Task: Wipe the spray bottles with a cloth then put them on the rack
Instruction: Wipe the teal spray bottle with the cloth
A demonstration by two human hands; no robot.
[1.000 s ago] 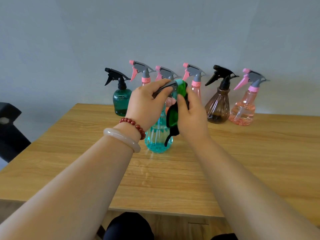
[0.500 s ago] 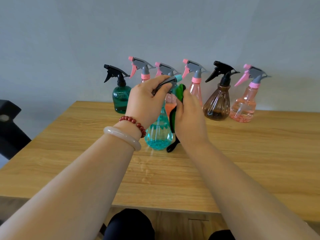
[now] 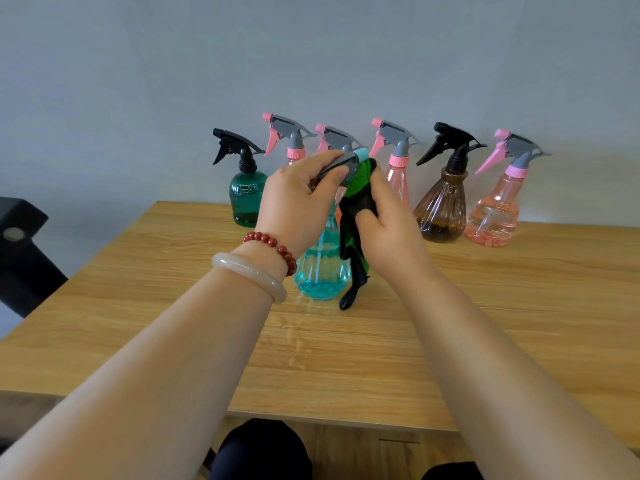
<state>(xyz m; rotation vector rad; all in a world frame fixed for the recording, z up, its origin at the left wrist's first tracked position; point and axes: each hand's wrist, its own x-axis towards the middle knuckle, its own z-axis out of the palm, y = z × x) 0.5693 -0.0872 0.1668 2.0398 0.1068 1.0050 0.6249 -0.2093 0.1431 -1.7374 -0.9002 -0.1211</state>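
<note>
While the left hand (image 3: pixel 294 206) pinches the grey trigger head of the turquoise spray bottle (image 3: pixel 322 271), which stands upright mid-table on the wooden table (image 3: pixel 519 306), nearer than the row of six bottles (image 3: pixel 441 209) along its far edge, the right hand (image 3: pixel 384 223) grips a green-and-black cloth (image 3: pixel 356 216) pressed against the bottle's nozzle.

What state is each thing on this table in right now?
Turquoise bottle: upright on table, head gripped by left hand.
Green cloth: pinched by right hand against that head.
Dark green bottle: upright, untouched.
Brown bottle: upright, untouched.
Rightmost pink bottle: upright, untouched.
Other three pink bottles: upright, partly hidden.
</note>
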